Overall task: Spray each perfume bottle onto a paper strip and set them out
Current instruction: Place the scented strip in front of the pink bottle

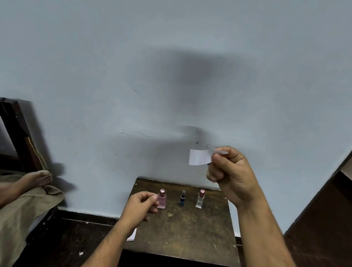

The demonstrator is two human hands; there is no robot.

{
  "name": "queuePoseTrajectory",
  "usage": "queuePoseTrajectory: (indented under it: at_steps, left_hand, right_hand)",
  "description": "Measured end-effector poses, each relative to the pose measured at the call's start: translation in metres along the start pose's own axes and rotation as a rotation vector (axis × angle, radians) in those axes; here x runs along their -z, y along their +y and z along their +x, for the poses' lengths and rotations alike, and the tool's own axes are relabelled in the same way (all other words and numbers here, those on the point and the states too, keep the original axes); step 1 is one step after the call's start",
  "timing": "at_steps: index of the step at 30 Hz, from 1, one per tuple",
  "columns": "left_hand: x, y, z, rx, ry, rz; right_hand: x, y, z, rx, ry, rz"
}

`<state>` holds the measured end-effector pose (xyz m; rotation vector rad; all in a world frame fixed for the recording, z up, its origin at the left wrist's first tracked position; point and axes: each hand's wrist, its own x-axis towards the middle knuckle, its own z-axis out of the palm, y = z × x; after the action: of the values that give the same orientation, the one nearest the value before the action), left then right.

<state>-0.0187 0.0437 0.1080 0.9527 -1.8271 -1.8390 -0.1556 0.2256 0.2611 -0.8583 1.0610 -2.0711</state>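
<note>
Three small perfume bottles stand in a row near the back of a dark wooden table [192, 234]: a pink bottle [162, 199] on the left, a dark blue bottle [182, 198] in the middle, a clear bottle with a pink cap [200, 199] on the right. My left hand [140, 206] is at the pink bottle, fingertips touching its left side. My right hand [230, 172] is raised above the table and pinches a white paper strip [199, 157] by its right end. More white paper [132, 235] pokes out under my left wrist at the table's left edge.
A pale blue wall rises right behind the table. On the left another person's bare feet [33, 179] rest on a cloth-covered bed with a dark wooden frame [16, 119]. A dark door frame [341, 174] stands at the right. The floor is dark.
</note>
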Motion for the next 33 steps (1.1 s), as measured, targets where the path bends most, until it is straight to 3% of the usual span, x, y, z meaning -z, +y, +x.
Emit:
queuePoseTrajectory:
  at_steps: [1, 4, 5, 10, 12, 13, 15, 16, 20, 23, 33]
  left_hand:
    - [0.0, 0.001, 0.001, -0.01, 0.004, -0.002]
    - [0.0, 0.003, 0.001, -0.025, 0.01, -0.007]
    - [-0.001, 0.002, 0.001, -0.03, 0.005, -0.002]
    - [-0.002, 0.003, 0.002, -0.025, -0.005, -0.008]
    - [-0.002, 0.003, 0.001, -0.026, -0.007, -0.012]
    - [-0.002, 0.004, 0.001, -0.028, -0.008, -0.013]
    - [-0.004, 0.006, 0.0, -0.028, -0.018, -0.028]
    - [-0.005, 0.007, -0.001, -0.03, -0.034, -0.041]
    - [-0.014, 0.014, -0.001, -0.037, -0.124, -0.121]
    - [-0.018, 0.016, 0.0, -0.064, -0.174, -0.131]
    - [-0.012, -0.005, -0.002, -0.015, -0.251, -0.004]
  right_hand:
    - [0.005, 0.005, 0.001, -0.037, 0.044, -0.089]
    - [0.02, 0.03, 0.004, -0.029, 0.264, -1.215]
    - [0.022, 0.036, 0.003, -0.04, 0.291, -1.266]
    - [0.012, 0.024, -0.001, -0.107, -0.005, -0.181]
    - [0.018, 0.031, 0.002, -0.183, 0.02, -0.051]
    - [0.023, 0.039, 0.005, -0.227, 0.081, -0.186]
    - [0.039, 0.062, 0.006, -0.286, 0.167, -0.874]
    - [0.045, 0.072, 0.005, -0.315, 0.184, -1.031]
    - [0.046, 0.086, 0.001, -0.334, 0.072, -0.773]
    - [0.041, 0.091, 0.001, -0.376, 0.01, -0.718]
    - [0.051, 0.124, 0.01, -0.379, 0.139, -0.777]
